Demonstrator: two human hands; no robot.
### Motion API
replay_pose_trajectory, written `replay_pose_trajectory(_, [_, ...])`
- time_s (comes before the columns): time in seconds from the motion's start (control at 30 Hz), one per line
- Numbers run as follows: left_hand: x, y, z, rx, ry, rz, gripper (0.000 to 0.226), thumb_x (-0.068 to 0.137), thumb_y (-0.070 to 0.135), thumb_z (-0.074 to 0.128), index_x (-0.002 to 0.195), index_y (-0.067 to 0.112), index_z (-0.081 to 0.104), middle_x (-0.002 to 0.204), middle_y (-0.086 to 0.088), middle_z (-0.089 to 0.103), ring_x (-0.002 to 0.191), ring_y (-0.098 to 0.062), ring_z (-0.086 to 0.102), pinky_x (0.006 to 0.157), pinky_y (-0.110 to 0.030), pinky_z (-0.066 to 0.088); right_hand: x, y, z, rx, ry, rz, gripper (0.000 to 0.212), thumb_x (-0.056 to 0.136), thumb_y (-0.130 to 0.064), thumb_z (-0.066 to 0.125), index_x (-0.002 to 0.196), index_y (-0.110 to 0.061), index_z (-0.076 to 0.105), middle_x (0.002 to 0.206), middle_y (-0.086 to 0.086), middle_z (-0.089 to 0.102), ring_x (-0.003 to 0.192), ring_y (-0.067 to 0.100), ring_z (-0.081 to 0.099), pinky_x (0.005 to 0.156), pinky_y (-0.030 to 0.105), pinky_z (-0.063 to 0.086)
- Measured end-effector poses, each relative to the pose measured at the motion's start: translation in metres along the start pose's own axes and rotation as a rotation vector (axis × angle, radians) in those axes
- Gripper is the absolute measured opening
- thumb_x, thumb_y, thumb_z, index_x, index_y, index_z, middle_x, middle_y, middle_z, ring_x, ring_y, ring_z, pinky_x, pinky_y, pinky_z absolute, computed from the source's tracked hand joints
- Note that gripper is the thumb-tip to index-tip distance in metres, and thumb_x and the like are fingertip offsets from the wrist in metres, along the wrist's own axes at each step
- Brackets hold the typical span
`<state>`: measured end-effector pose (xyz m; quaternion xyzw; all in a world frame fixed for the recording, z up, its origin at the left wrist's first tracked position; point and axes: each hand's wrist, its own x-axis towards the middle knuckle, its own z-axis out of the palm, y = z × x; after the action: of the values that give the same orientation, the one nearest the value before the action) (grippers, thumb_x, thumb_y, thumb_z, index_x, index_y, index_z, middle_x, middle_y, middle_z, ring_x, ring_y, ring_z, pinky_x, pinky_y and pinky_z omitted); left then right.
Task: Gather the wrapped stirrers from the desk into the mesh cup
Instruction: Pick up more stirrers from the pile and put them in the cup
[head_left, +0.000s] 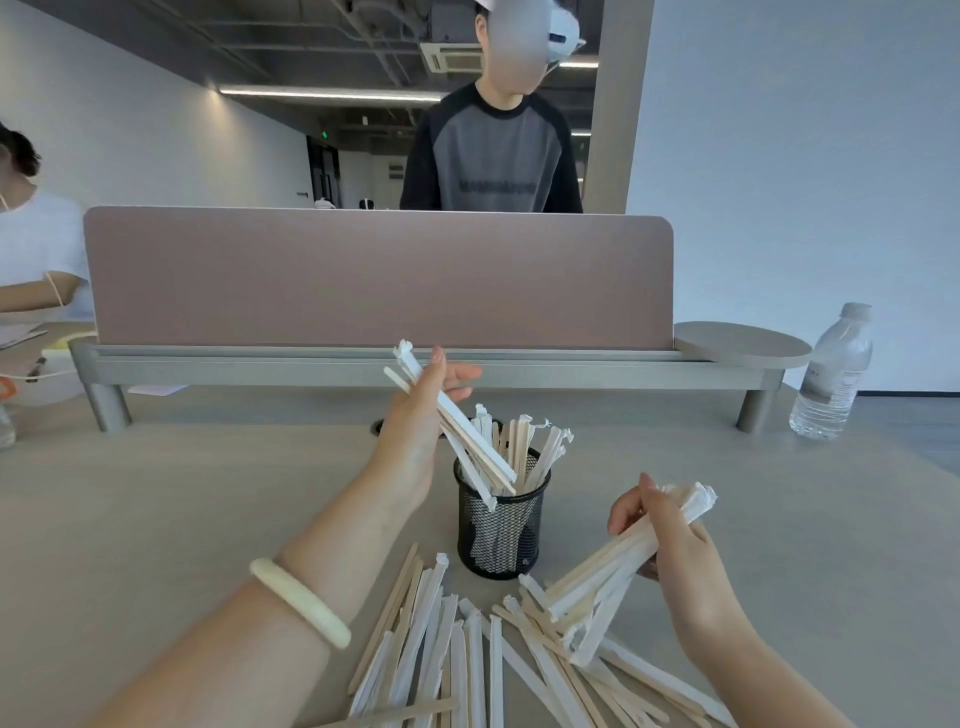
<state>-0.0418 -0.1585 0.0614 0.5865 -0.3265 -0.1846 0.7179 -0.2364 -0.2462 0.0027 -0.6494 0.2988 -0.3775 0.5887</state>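
A black mesh cup (500, 525) stands on the desk in the middle and holds several wrapped stirrers upright. My left hand (421, 421) grips a small bundle of wrapped stirrers (457, 426), tilted, with the lower ends reaching over the cup's rim. To the right of the cup, my right hand (670, 540) holds another bundle of wrapped stirrers (613, 566) slanting down toward the desk. A loose pile of wrapped stirrers (467, 660) lies on the desk in front of the cup, near me.
A pink divider panel (363, 275) on a grey rail runs across the back of the desk. A clear water bottle (834, 374) stands at the right. One person stands behind the divider; another sits at the far left.
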Motion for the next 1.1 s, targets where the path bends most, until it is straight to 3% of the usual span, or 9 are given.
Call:
replay_pose_trajectory(0.2, [0.020,-0.005,0.009,-0.037,0.037,-0.041,0.043,0.096,0.045,0.032,0.079,0.021,0.064,0.118,-0.004,0.066,0.101,-0.016,0.059,0.091,-0.033,0.038,0.002,0.003,0.000,0.037,0.014,0.043,0.048,0.096,-0.030,0.039,0.057,-0.008,0.052,0.048,-0.004,0.045,0.051,0.015,0.043,0.060,0.030,0.038])
replay_pose_trajectory(0.33, [0.017,-0.023,0.008,0.076,-0.036,-0.092,0.037,0.095,0.041,0.038,0.094,0.018,0.067,0.117,0.002,0.067,0.109,-0.013,0.059,0.104,-0.037,0.034,0.003,0.003,0.000,0.054,0.011,0.070,0.046,0.096,-0.030,0.040,0.058,-0.007,0.052,0.049,-0.003,0.045,0.049,0.014,0.042,0.060,0.031,0.037])
replay_pose_trajectory(0.4, [0.014,-0.030,0.005,0.130,-0.085,-0.125,0.030,0.094,0.041,0.043,0.103,0.026,0.067,0.119,0.008,0.065,0.112,-0.011,0.058,0.108,-0.039,0.031,0.004,0.003,-0.001,0.055,0.015,0.083,0.045,0.095,-0.030,0.042,0.059,-0.007,0.052,0.047,-0.002,0.042,0.042,0.010,0.038,0.058,0.029,0.036])
replay_pose_trajectory(0.53, [0.006,-0.039,0.004,0.235,-0.211,-0.221,0.044,0.093,0.033,0.049,0.137,0.037,0.041,0.138,0.005,0.050,0.126,-0.014,0.045,0.109,-0.036,0.023,0.004,-0.001,-0.004,0.053,0.040,0.091,0.042,0.095,-0.030,0.044,0.062,-0.006,0.053,0.044,-0.004,0.039,0.039,0.008,0.035,0.056,0.027,0.035])
replay_pose_trajectory(0.63, [0.003,-0.039,-0.001,0.250,-0.220,-0.250,0.063,0.088,0.032,0.059,0.143,0.033,0.028,0.144,0.002,0.045,0.128,-0.016,0.043,0.113,-0.038,0.023,0.006,-0.014,-0.008,0.056,0.066,0.049,0.038,0.095,-0.028,0.044,0.066,-0.005,0.052,0.039,-0.007,0.036,0.034,0.005,0.032,0.042,0.015,0.033])
replay_pose_trajectory(0.73, [0.006,-0.033,-0.007,0.185,-0.082,-0.176,0.072,0.082,0.048,0.060,0.143,0.042,0.024,0.149,0.006,0.036,0.136,-0.016,0.036,0.115,-0.041,0.025,0.009,-0.031,-0.011,0.069,0.094,-0.018,0.036,0.095,-0.027,0.044,0.066,-0.007,0.051,0.039,-0.004,0.032,0.033,0.008,0.026,0.033,0.013,0.024])
replay_pose_trajectory(0.8, [0.005,-0.027,-0.009,0.138,-0.029,-0.053,0.061,0.088,0.045,0.052,0.143,0.043,0.024,0.144,0.011,0.042,0.134,-0.009,0.036,0.110,-0.031,0.026,0.012,-0.037,-0.012,0.076,0.112,-0.053,0.038,0.094,-0.028,0.043,0.062,-0.010,0.051,0.040,-0.002,0.031,0.036,0.012,0.024,0.034,0.015,0.021])
replay_pose_trajectory(0.97, [0.000,-0.032,-0.010,0.421,-0.174,0.075,0.040,0.098,0.029,0.036,0.138,0.025,0.043,0.145,0.009,0.044,0.122,0.007,0.036,0.098,-0.011,0.024,0.015,-0.036,-0.002,0.052,0.115,-0.079,0.037,0.095,-0.028,0.043,0.064,-0.011,0.052,0.040,0.001,0.035,0.036,0.012,0.027,0.037,0.018,0.023])
replay_pose_trajectory(1.1, [-0.004,-0.024,-0.016,0.358,-0.267,0.051,0.053,0.095,0.043,0.035,0.146,0.034,0.024,0.152,0.014,0.030,0.125,0.009,0.027,0.102,-0.015,0.018,0.028,-0.053,0.006,0.084,0.131,-0.157,0.031,0.094,-0.026,0.045,0.068,-0.012,0.051,0.039,-0.001,0.037,0.035,0.009,0.031,0.037,0.016,0.027])
